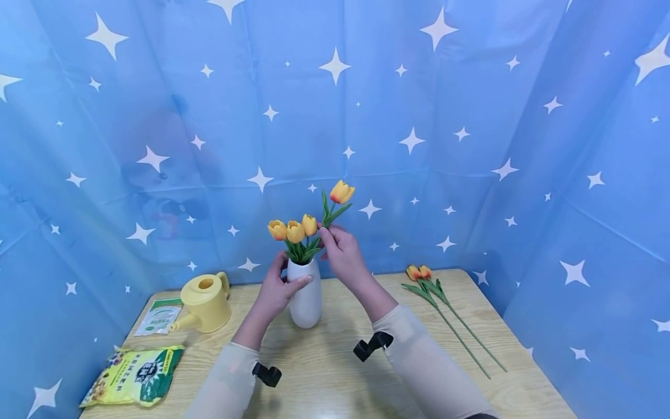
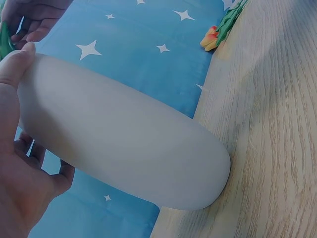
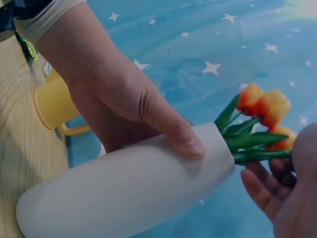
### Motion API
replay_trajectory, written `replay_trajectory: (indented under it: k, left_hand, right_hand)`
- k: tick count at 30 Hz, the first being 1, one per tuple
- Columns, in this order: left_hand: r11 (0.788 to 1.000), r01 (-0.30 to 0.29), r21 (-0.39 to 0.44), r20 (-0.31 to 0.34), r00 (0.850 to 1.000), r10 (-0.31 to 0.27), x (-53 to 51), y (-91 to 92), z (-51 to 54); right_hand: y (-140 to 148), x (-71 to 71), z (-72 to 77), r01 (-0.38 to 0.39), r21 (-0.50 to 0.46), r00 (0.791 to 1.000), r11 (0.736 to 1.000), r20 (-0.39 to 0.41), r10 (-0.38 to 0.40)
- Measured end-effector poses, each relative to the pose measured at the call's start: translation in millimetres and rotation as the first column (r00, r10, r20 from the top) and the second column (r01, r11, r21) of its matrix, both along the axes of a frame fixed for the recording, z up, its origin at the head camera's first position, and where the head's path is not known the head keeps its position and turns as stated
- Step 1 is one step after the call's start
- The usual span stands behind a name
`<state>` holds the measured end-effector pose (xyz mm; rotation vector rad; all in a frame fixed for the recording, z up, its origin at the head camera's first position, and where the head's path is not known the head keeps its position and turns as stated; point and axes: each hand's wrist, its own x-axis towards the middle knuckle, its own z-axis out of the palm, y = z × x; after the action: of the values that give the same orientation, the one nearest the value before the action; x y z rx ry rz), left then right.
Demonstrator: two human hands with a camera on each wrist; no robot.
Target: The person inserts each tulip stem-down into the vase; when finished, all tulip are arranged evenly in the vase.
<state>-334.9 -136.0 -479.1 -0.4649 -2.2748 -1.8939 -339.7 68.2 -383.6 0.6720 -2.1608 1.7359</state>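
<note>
A white vase (image 1: 305,297) stands upright on the table with three yellow-orange tulips (image 1: 295,231) in its mouth. Around its upper part my left hand (image 1: 276,286) grips, thumb across the front. My right hand (image 1: 342,256) pinches another tulip (image 1: 342,192) just below its leaves, above and right of the mouth. In the right wrist view, green stems and leaves (image 3: 252,140) run from the rim toward my right fingers. Whether the pinched tulip's lower stem is inside the vase, I cannot tell.
To the right lie two long-stemmed tulips (image 1: 460,320). A yellow watering can (image 1: 206,305) stands on the left, beside a white-green packet (image 1: 159,317). Nearer the front left is a yellow-green bag (image 1: 133,375). A blue star-patterned curtain (image 1: 314,116) hangs behind the table.
</note>
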Motion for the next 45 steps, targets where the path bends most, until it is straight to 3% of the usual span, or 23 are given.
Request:
replay_trajectory:
  k: [9,19,33,41,45]
  left_hand:
    - [1.0,-0.002,0.005,0.022,1.0,0.002,0.4,0.6,1.7]
    - [1.0,-0.009,-0.004,0.03,1.0,0.009,0.8,0.5,1.4]
    - [1.0,-0.014,-0.008,0.029,0.999,0.014,1.9,0.6,1.0]
    - [1.0,-0.023,-0.013,0.028,0.999,0.024,1.2,0.9,0.7]
    - [0.999,-0.026,-0.02,0.026,0.999,0.026,0.9,0.9,0.7]
  right_hand:
    - [2,-4.7,-3.6,0.012,-0.088,0.997,0.996,-0.069,-0.018]
    - [4,-8.1,-6.0,-0.032,-0.092,0.999,0.995,0.041,0.036]
    - [8,-11.5,-10.5,-0.048,-0.173,0.994,0.984,0.086,0.064]
    - [8,-10.4,-7.3,-0.077,-0.156,0.992,0.985,0.085,0.091]
    - [9,-12.4,-5.8,-0.097,-0.16,0.981,0.982,0.15,0.121]
